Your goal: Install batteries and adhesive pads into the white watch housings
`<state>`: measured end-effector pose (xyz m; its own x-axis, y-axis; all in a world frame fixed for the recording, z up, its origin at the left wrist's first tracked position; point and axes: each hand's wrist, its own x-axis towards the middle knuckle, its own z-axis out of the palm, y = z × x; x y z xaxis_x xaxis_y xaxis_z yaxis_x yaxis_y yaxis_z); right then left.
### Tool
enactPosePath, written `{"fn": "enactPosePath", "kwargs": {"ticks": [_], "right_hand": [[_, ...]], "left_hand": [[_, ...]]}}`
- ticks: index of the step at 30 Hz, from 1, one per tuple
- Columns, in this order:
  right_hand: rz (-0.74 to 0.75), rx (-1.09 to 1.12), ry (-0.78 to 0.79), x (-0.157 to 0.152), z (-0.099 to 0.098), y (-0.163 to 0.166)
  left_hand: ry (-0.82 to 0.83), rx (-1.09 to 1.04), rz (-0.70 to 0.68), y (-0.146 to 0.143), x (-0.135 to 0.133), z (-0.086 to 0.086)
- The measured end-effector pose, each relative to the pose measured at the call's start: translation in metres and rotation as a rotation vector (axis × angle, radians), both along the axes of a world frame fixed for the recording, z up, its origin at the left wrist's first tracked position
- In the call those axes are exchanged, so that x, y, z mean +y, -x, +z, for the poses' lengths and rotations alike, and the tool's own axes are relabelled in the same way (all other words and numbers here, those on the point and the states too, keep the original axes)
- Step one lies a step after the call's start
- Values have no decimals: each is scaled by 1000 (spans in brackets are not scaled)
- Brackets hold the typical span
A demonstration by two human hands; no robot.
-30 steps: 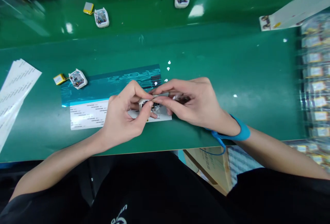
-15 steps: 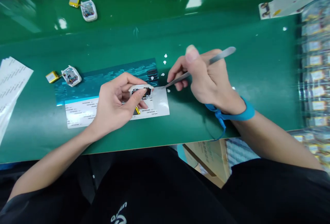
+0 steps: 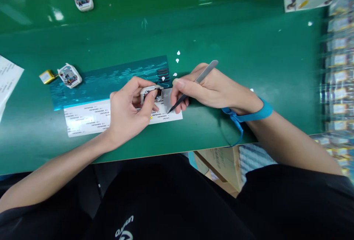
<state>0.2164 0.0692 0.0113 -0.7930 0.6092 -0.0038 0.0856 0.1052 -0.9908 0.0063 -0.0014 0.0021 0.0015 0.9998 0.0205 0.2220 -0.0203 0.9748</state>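
A: Bench first. The green bench (image 3: 249, 66) fills the view. My landmark is the white label sheet (image 3: 85, 118) lying near its front edge. A teal film (image 3: 110, 77) lies just behind the sheet, touching it.

B: Hands?

A: Both are at the sheet's right end. The left hand (image 3: 125, 111) is over the sheet, thumb and fingers pinched around a small white casing (image 3: 151, 93). The casing is held at the sheet's rear edge with circuitry showing. The right hand (image 3: 212, 89) sits just right of the sheet, fingers pressed together on the tweezers (image 3: 193, 85) in a pen hold (blue wrist strap (image 3: 256, 114) on that arm).

B: Tweezer tips?

A: They are down on the sheet's right end, just beside the casing. I cannot tell whether they pinch anything; it is too small.

B: Step in hand, your reading?

A: I judge it is picking a label off the sheet for the casing. The pick looks begun, not finished. The next move calls for a shallow tweezer angle to lift a label edge cleanly, with the casing held level and close.

B: Anything else nearby?

A: A second casing (image 3: 69, 75) with a yellow cell (image 3: 46, 76) lies off the sheet's left rear corner, well apart from both hands.
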Motion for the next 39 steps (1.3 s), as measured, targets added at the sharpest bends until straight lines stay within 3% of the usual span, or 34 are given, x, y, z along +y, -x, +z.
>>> {"fn": "enactPosePath", "kwargs": {"ticks": [4,10,14,19,22,28,39], "right_hand": [[88,-15,26,4,1,0],[100,-66,76,9,4,-4],[0,12,172,8,5,-2],[-276,269,129,-1,6,8],[-384,376,93,-12,9,13],[-480,244,7,-25,19,21],[-512,227,10,-27,20,24]], "left_hand": [[-6,4,8,0,-1,0],[26,11,-3,1,-1,1],[30,23,-29,3,0,1],[-115,150,-143,6,-3,12],[-64,84,-232,7,-6,23],[123,-159,-358,6,-8,32],[170,-212,-311,3,-11,29]]}}
